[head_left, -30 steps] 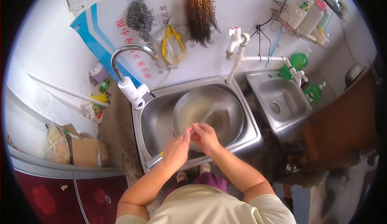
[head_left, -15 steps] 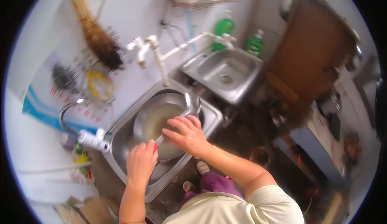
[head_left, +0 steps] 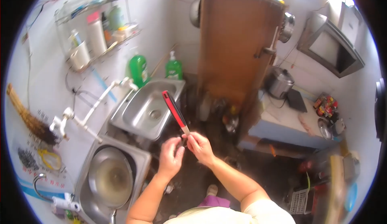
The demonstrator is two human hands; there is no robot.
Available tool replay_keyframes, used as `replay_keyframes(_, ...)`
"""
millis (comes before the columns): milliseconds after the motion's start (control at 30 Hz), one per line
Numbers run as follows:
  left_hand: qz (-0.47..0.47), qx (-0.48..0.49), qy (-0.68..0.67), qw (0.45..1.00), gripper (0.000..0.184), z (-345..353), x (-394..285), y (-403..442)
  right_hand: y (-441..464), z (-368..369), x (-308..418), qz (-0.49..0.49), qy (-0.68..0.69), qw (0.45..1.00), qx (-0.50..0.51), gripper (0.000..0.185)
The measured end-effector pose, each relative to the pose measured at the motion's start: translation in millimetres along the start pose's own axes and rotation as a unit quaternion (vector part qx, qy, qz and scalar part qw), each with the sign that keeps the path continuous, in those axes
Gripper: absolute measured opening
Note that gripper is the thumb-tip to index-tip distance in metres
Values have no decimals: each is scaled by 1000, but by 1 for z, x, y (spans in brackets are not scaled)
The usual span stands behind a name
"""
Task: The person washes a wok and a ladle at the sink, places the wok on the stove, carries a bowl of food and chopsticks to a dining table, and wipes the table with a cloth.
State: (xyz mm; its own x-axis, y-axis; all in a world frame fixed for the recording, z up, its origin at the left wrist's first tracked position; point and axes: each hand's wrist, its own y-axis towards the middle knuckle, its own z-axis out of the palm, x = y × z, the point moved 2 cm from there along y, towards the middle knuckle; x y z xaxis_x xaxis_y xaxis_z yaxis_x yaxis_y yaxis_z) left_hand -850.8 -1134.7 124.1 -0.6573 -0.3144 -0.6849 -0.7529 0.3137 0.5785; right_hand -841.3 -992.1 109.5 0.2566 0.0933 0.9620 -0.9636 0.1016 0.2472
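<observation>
A utensil with a red and black handle [head_left: 174, 110] points up and away, its metal part running down to my right hand [head_left: 198, 147], whose fingers are closed on it. Just left of it is my left hand [head_left: 171, 157], fingers partly curled and apart, with nothing seen in it. The lower end of the utensil is hidden at my hands. At the lower left, a large metal wok [head_left: 110, 177] with cloudy water stands in the bigger sink [head_left: 142, 159].
A small sink [head_left: 151, 113] lies beyond my hands, with green bottles [head_left: 139, 70] behind it. Further right are a brown wooden door [head_left: 238, 42], a counter [head_left: 278, 117] with a metal pot [head_left: 280, 83], and a white basket [head_left: 299, 202] low down.
The view has swung right, from the big sink toward the door and counter. The utensil has left the wok and is turned, handle now away from me. My left hand has let go of the handle.
</observation>
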Motion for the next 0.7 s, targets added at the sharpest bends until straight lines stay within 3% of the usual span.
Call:
replay_keyframes(67,-73,121,-158,977,28,70,-8,24,11,-49,9,10,19,999,-45,18)
replay_keyframes(133,-140,157,-273,939,27,138,-5,40,25,-100,18,-26,59,996,-67,18)
replay_keyframes(233,-136,240,-310,910,23,197,-19,84,46,-168,37,-24,62,987,-143,18)
replay_keyframes(333,-152,228,-322,906,22,240,-24,133,78,-211,53,-108,-16,975,-194,19)
replay_keyframes(500,-121,189,-448,865,14,289,-27,220,130,-259,68,-69,-69,970,-221,22)
replay_keyframes(600,-88,167,-454,871,14,316,-10,282,179,-287,64,-146,-171,943,-244,21)
replay_keyframes(700,-67,170,-449,875,14,330,-12,351,243,-316,78,-150,-163,941,-255,19)
